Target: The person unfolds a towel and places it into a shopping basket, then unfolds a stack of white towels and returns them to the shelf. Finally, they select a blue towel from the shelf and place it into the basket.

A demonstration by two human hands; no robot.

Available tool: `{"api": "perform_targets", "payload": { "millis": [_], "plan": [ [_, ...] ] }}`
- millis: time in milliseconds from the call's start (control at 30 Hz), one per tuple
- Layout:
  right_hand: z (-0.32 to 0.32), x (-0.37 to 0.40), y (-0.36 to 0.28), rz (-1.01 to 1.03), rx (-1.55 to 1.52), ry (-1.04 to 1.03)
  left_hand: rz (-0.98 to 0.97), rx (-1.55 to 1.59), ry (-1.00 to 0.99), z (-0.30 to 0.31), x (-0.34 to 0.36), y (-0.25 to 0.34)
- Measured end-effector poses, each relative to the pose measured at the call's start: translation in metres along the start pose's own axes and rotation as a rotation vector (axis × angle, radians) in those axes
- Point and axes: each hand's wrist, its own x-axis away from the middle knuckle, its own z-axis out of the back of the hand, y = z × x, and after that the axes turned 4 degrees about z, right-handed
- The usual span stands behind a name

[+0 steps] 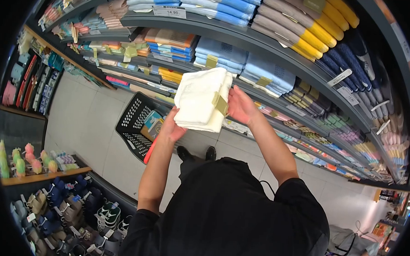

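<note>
Folded white towels (pixel 198 93) with a greenish-gold paper tag (pixel 220 104) are held up in front of me, before the shelves. My left hand (pixel 172 125) grips their lower left edge, its fingers partly hidden beneath them. At their right side, by the tag, my right hand (pixel 241 105) holds the edge; some of its fingertips are hidden behind the cloth. Below and left of the towels, a black perforated shopping basket (pixel 131 121) with a red handle (pixel 151 152) contains a package with a blue and yellow print (pixel 154 124).
Shelves of folded towels curve across the front and right, with blue towels (pixel 267 74) close behind my hands. A price label (pixel 170 12) marks the upper shelf edge (pixel 209 24). Slippers (pixel 69 209) hang at lower left. A person in grey (pixel 348 244) is at lower right.
</note>
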Motion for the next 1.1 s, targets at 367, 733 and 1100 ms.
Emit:
{"api": "perform_targets", "payload": {
  "millis": [367,733,1100],
  "plan": [
    [-0.006,0.001,-0.017,-0.02,0.009,-0.054,-0.09,-0.17,-0.07,-0.015,0.009,0.008],
    [-0.007,0.004,0.009,-0.248,0.364,-0.099,-0.038,-0.646,-0.182,-0.052,0.025,0.052],
    [-0.013,0.006,-0.013,-0.062,0.166,0.242,0.008,-0.451,-0.095,-0.036,0.014,0.022]
  ]
}}
